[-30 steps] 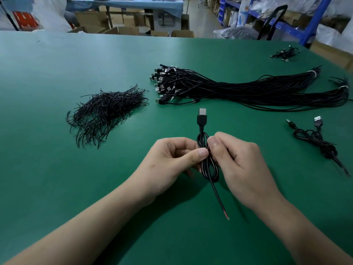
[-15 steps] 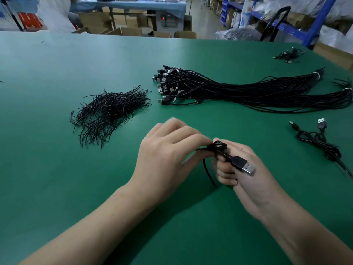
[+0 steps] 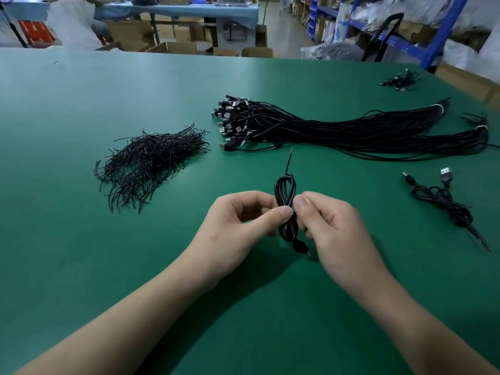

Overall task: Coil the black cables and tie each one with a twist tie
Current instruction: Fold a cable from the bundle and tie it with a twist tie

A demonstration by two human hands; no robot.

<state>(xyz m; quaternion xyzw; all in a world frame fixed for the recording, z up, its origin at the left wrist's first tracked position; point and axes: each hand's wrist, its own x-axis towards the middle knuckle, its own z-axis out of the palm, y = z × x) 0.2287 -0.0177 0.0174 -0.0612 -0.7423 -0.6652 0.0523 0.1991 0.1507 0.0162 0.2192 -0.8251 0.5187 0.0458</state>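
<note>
A coiled black cable point(image 3: 284, 190) stands upright above the green table point(image 3: 108, 90), pinched at its waist. My left hand point(image 3: 238, 228) grips it from the left with thumb and fingers, and my right hand point(image 3: 332, 226) grips it from the right. Its bare wire end points away from me; its USB plug point(image 3: 301, 247) hangs toward me, partly hidden by my right hand. A heap of black twist ties point(image 3: 151, 161) lies to the left. A long bundle of uncoiled black cables point(image 3: 338, 131) stretches across the far right.
A coiled cable point(image 3: 443, 198) with a USB plug lies at the right. A few more cables point(image 3: 400, 81) sit near the far right corner. Beyond the table stand cardboard boxes point(image 3: 173, 47) and blue shelving point(image 3: 443, 28).
The coil has been flipped end over end: one second ago its plug pointed away, half a second ago sideways to the right, and now the plug hangs toward me while both hands keep their pinch.
</note>
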